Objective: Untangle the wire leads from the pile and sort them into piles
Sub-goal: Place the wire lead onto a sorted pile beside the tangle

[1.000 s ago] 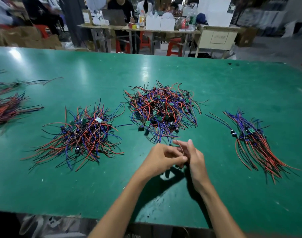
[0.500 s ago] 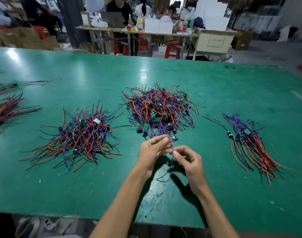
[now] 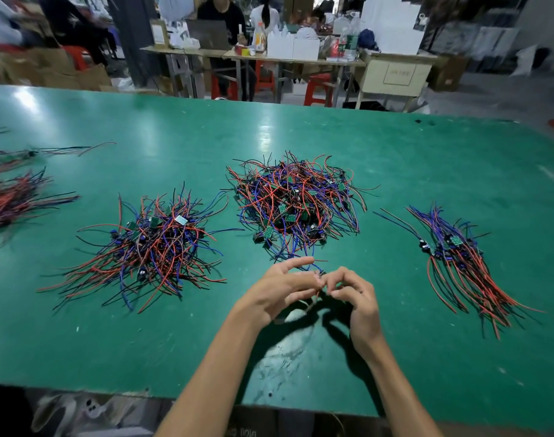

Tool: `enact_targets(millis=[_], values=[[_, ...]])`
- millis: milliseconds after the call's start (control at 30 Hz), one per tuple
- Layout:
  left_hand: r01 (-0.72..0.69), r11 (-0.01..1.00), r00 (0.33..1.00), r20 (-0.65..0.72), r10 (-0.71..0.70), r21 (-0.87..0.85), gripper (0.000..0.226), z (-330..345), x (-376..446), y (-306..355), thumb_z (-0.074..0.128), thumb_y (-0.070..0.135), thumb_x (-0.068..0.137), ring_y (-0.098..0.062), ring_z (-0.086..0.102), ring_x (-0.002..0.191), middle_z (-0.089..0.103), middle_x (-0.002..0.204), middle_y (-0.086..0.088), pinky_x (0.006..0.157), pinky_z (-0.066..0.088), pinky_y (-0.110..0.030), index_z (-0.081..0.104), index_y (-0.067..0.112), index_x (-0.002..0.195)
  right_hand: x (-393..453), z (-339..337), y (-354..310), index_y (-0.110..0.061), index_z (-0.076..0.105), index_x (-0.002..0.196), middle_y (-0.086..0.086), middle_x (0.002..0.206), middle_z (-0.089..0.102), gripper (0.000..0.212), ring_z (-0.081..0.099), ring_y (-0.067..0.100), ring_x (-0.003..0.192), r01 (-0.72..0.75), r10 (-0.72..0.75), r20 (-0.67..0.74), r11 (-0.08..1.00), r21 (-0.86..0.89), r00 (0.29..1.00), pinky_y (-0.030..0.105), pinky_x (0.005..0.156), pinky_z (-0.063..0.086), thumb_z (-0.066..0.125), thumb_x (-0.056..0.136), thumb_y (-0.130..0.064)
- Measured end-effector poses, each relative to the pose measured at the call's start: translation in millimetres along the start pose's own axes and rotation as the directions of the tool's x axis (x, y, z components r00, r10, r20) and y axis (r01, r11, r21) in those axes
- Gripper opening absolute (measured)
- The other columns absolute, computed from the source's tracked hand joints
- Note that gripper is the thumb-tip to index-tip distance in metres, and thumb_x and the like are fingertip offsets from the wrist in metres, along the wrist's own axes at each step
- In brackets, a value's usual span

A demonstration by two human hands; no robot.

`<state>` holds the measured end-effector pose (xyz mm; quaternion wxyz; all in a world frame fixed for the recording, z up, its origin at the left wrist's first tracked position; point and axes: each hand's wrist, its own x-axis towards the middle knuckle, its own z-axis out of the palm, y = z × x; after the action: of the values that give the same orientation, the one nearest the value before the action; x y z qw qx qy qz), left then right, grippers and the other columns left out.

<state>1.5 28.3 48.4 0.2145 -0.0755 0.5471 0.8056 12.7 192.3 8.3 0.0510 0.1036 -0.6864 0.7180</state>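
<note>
A tangled pile of red, blue and black wire leads (image 3: 296, 203) with small green boards lies at the table's middle. Just in front of it, my left hand (image 3: 277, 290) and my right hand (image 3: 353, 293) meet above the table and pinch one wire lead (image 3: 316, 272) between their fingertips; its tail hangs down between the hands, mostly hidden. A second loose pile (image 3: 149, 247) lies to the left. A straighter, sorted bundle (image 3: 465, 266) lies to the right.
The green table (image 3: 301, 357) has its near edge just below my forearms. More wire bundles (image 3: 14, 200) lie at the far left edge. Beyond the table's far edge stand work tables, red stools, boxes and seated people.
My hands have moved together and slightly up toward the middle pile, closing the gap between them. The wire lead hanging below them is now drawn up between the fingertips.
</note>
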Motion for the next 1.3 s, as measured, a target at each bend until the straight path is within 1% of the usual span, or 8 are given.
enact_targets(millis=[333,567,667,767,833,1000,1100,1300], values=[[-0.384,0.920,0.922,-0.020,0.387,0.075,0.049,5,-26,6,0.072,-0.006,0.086,-0.028,0.074,0.094,0.074,0.118,-0.007,0.074,0.058,-0.028,0.056,0.009,0.130,0,-1,1,-0.006,0.055,0.066,0.025,0.083,0.070,0.010,0.064,0.025,0.085,0.063,-0.044,-0.119,0.985,0.162,0.992,0.018,0.072,0.052,0.046,0.069,-0.005],[-0.635,0.676,0.693,-0.112,0.712,0.374,0.025,-28,-41,72,0.075,0.017,0.089,-0.020,0.074,0.099,0.077,0.110,0.000,0.082,0.058,-0.025,0.074,0.016,0.113,0,1,0,-0.013,0.065,0.065,0.018,0.081,0.070,0.016,0.068,0.020,0.074,-0.019,0.037,-0.105,0.986,0.168,0.994,0.038,0.056,0.059,0.051,0.071,-0.006],[-0.378,0.573,0.545,-0.325,0.773,0.727,0.022,-71,-31,93,0.070,0.028,0.094,-0.020,0.065,0.112,0.072,0.117,-0.005,0.092,0.052,-0.030,0.074,0.021,0.115,-1,4,-4,-0.007,0.064,0.069,0.017,0.079,0.069,0.012,0.068,0.017,0.066,-0.019,0.036,-0.093,0.984,0.176,0.995,0.024,0.052,0.055,0.052,0.072,-0.005],[0.361,0.554,0.438,-0.661,0.609,0.750,0.057,-106,-24,87,0.069,0.039,0.091,-0.040,0.029,0.138,0.031,0.151,-0.026,0.112,0.031,-0.047,0.053,0.010,0.137,-2,5,-5,0.002,0.062,0.073,0.015,0.076,0.069,0.011,0.067,0.015,0.067,-0.014,0.027,-0.080,0.987,0.159,0.996,0.018,0.055,0.054,0.052,0.071,-0.004],[0.391,0.483,0.385,-0.616,0.687,0.783,0.058,-107,-23,73,0.072,0.032,0.088,-0.041,0.026,0.136,0.026,0.152,-0.024,0.109,0.028,-0.049,0.050,0.010,0.138,-2,5,-4,0.002,0.063,0.074,0.014,0.076,0.070,0.012,0.066,0.018,0.067,-0.022,0.033,-0.081,0.991,0.131,0.996,0.017,0.057,0.052,0.053,0.071,-0.006],[0.059,0.223,0.603,-0.213,0.769,0.973,0.033,-73,15,42,0.058,0.038,0.098,-0.022,0.038,0.127,0.055,0.134,-0.004,0.105,0.027,-0.041,0.067,0.022,0.125,-2,5,-2,-0.008,0.067,0.072,0.017,0.078,0.071,0.011,0.060,0.021,0.074,-0.047,0.051,-0.072,0.998,0.050,0.996,0.027,0.065,0.048,0.056,0.073,-0.011],[0.057,0.290,0.793,-0.220,0.569,0.955,0.042,-60,42,27,0.056,0.047,0.098,-0.020,0.033,0.134,0.050,0.142,0.000,0.108,0.023,-0.039,0.061,0.024,0.134,-4,4,-2,-0.007,0.067,0.073,0.019,0.077,0.069,0.011,0.062,0.020,0.073,-0.054,0.055,-0.067,0.998,0.023,0.996,0.036,0.070,0.046,0.057,0.073,-0.012],[-0.165,0.552,0.721,-0.282,0.633,0.817,0.017,-46,43,4,0.076,0.035,0.088,-0.006,0.063,0.097,0.073,0.100,0.013,0.089,0.031,-0.027,0.072,0.027,0.102,-1,6,-4,-0.011,0.069,0.073,0.017,0.074,0.068,0.010,0.063,0.019,0.070,-0.092,0.100,-0.106,0.993,0.077,0.989,0.027,0.055,0.053,0.059,0.074,-0.011]])
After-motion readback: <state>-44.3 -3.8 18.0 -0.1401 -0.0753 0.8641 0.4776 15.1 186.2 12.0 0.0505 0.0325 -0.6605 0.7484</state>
